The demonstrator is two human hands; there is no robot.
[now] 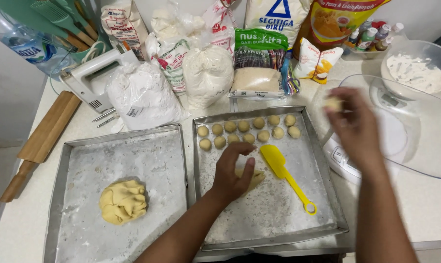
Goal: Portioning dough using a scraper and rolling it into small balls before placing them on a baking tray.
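twelve small dough balls point(247, 130) already sit in two rows at the far end of the right tray point(323, 165); most of that tray is bare. left hand point(231, 174) presses curled fingers on a dough piece point(255, 176), right hand point(355, 127) pinches a blurred ball point(333, 103) over the desk point(425, 204), and a big pale-yellow dough lump point(123, 201) waits unportioned

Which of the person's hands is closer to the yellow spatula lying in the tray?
The left hand. It rests on a piece of dough in the right tray, just beside the yellow spatula. The right hand is raised over the tray's right edge, farther off, pinching a small dough ball.
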